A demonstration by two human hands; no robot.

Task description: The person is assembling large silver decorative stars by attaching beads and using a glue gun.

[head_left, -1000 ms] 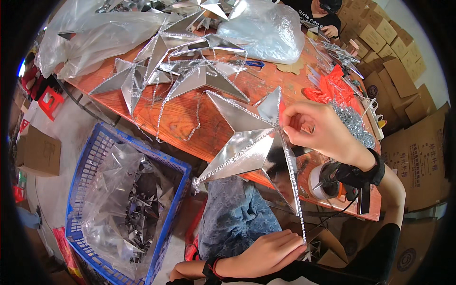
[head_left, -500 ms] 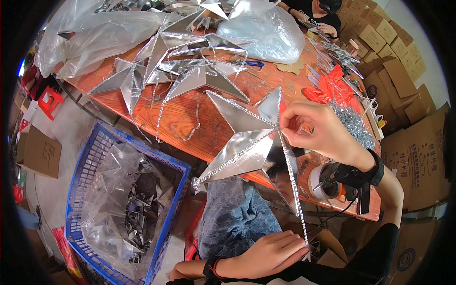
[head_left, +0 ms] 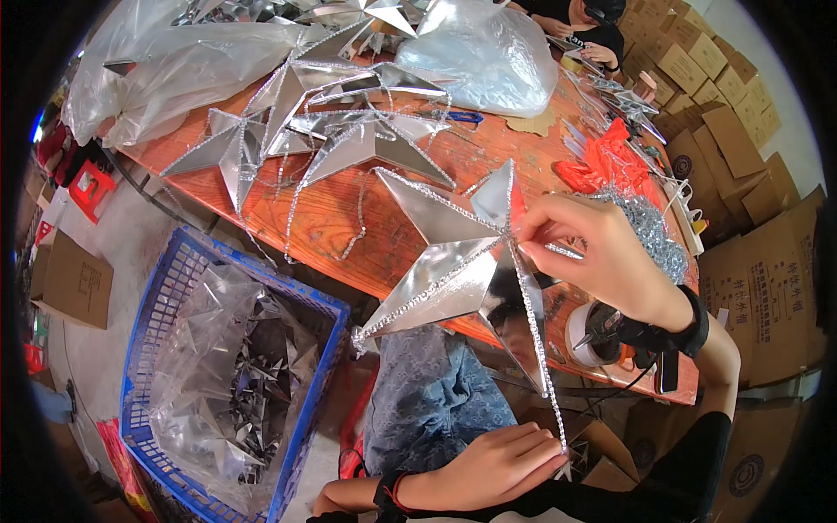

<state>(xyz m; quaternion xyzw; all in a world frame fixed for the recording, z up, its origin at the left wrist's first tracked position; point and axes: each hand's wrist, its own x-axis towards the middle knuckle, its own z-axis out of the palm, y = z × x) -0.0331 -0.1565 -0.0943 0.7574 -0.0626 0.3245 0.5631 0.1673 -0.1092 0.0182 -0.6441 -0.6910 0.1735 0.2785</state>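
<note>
A silver mirrored star (head_left: 440, 279) leans over the table's near edge above my lap. Glittery silver bead trim (head_left: 534, 324) runs along its ridges from the middle. My right hand (head_left: 586, 248) is closed in a pinch at the star's middle, on the trim there; its fingertips partly hide the spot. Below the lowest point, the loose end of the trim is drawn taut down to my left hand (head_left: 493, 469), whose closed fingers grip it. Other silver stars (head_left: 370, 144) with trailing trim lie farther back on the table.
The orange wooden table (head_left: 392, 253) also bears clear plastic bags (head_left: 479, 57), a red bag (head_left: 610, 157), a tinsel heap (head_left: 649, 231) and a white tub (head_left: 588, 336) holding a dark tool. A blue basket (head_left: 323, 383) of star pieces stands at left. Boxes (head_left: 758, 288) stack right; another person's hand (head_left: 600, 54) works behind.
My right hand's wrist and knuckles have shifted slightly right and down, while its fingertips stay at the star's middle. The star and my left hand look almost unmoved.
</note>
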